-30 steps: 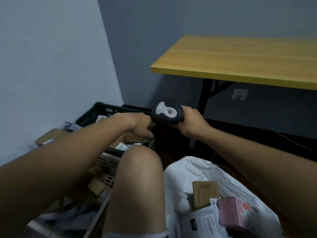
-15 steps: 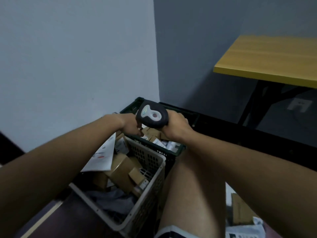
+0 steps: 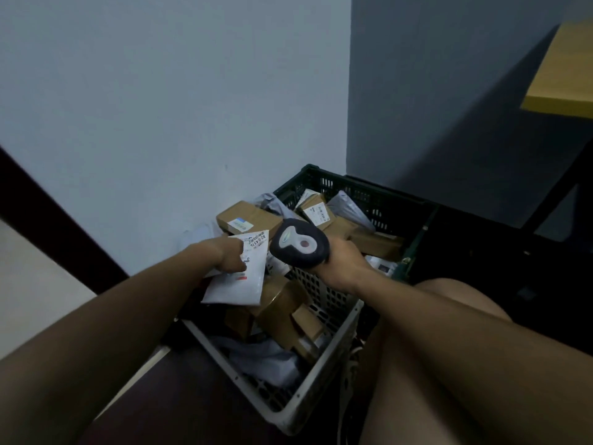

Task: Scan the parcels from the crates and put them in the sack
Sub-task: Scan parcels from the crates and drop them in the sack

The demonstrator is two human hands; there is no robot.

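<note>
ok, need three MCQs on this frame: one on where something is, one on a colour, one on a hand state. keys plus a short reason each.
1. Where is the white mailer?
A. in the left hand, above the white crate
B. flat on the yellow table
C. on the person's knee

2. What colour is the far crate?
A. red
B. dark green
C. yellow

3. What is the right hand doing?
A. hanging idle
B. pressing flat on a box
C. gripping the scanner

Answers:
1 A: the left hand pinches the white mailer over the white crate.
2 B: the far crate by the wall has a dark green lattice wall.
3 C: the right hand is curled round the scanner, whose head faces up towards the camera.
</note>
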